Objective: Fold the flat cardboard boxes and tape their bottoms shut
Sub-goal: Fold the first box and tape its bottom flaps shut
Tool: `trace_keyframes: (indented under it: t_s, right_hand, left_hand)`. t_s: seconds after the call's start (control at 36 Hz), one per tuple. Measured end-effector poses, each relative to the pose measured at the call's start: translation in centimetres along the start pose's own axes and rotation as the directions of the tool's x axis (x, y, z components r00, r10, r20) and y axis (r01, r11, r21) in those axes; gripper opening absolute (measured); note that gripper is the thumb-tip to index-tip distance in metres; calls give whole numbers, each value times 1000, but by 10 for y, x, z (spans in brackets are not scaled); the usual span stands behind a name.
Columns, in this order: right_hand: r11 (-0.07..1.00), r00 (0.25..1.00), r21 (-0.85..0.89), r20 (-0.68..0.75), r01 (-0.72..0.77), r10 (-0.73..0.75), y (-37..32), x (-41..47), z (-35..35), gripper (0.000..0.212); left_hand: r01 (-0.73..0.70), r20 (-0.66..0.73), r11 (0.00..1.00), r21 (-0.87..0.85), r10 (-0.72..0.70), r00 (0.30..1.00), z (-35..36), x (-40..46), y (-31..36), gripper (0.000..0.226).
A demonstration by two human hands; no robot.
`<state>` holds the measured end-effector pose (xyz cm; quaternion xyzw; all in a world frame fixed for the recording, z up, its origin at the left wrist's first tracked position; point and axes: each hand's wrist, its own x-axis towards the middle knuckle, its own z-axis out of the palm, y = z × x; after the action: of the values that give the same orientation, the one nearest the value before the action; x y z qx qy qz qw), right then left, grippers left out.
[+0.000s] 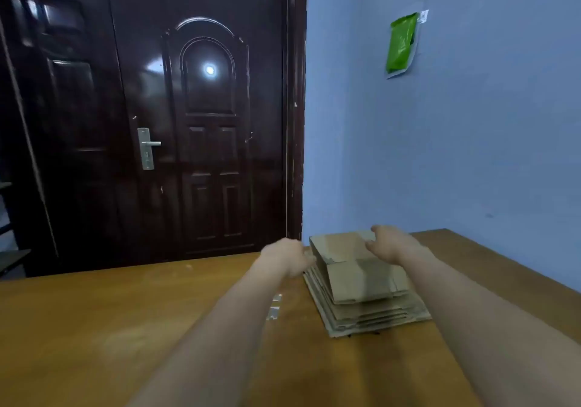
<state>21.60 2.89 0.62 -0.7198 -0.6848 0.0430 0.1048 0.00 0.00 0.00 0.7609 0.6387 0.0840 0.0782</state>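
A stack of flat cardboard boxes [371, 315] lies on the wooden table [125, 328], near its far right corner. The top flat box [352, 268] sits askew and slightly raised above the rest of the stack. My left hand [287, 260] is at that box's left edge, its fingers pressed against the cardboard. My right hand [391, 244] curls over the box's far right part, thumb toward the middle. Both hands are blurred, and the fingertips are partly hidden.
Small pale scraps [275, 307] lie on the table just left of the stack. A dark door [195, 130] stands behind the table's far edge. A blue wall [471, 155] with a green packet [402, 45] stuck to it runs along the right side.
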Motion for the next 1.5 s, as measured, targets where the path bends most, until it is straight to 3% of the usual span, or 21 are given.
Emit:
trace_keyframes:
  t_s: [0.08,0.28,0.39,0.47,0.56,0.64,0.75,0.83,0.97,1.03,1.08,1.22,1.33,1.42,1.5]
  right_hand:
    - [997,998,40,29,-65,64,12,4,11,52]
    - [935,963,247,152,-255,223,25,17,32,72]
    - [884,960,375,136,-278,244,20,20,31,62]
    - [866,967,436,48,-245,249,16,22,21,57]
    - [841,970,507,-40,-189,241,8,23,8,51]
    - [768,968,633,-121,-96,220,-4,23,-3,28]
    - [635,965,772,-155,-14,210,-25,23,-11,21]
    - [555,984,832,-103,4,148,-41,17,-12,14]
    - [667,1000,745,-6,17,-19,-72,12,-4,20]
    - [679,999,732,-23,43,-39,-84,17,1,26]
    - [679,998,730,-48,69,-50,-96,19,5,37]
    - [646,971,754,47,118,-232,-125,13,18,81]
    - [575,911,818,223,20,-347,-144,14,43,106]
    - [483,880,874,271,-55,-390,-155,15,61,107]
    - [349,897,935,201,-57,-394,-167,15,74,95]
  left_hand:
    - [-21,99,997,-79,28,995,18,5,10,49]
    - [46,141,933,-357,5,990,57,31,14,74]
    - [41,68,817,-575,-2,998,59,33,20,66]
    - [25,15,651,-759,-21,1000,54,33,23,57]
    - [0,-62,559,-829,-92,994,39,33,26,65]
    - [-30,-150,579,-815,-160,976,16,33,25,79]
    - [-103,-264,583,-806,-198,944,-20,31,7,59]
    - [-173,-339,635,-753,-148,929,-48,25,-13,52]
    - [-218,-382,866,-451,34,923,-94,8,-52,57]
    - [-175,-381,961,-215,83,921,-109,-2,-65,50]
    - [-154,-368,986,-70,118,922,-122,-15,-76,36]
    - [-181,-285,973,-139,136,949,-141,-36,-110,35]
    - [-229,-235,953,-198,181,955,-138,-40,-134,32]
    - [-228,-211,937,-265,175,962,-127,-42,-152,36]
    - [-216,-236,904,-368,134,962,-109,-42,-172,36]
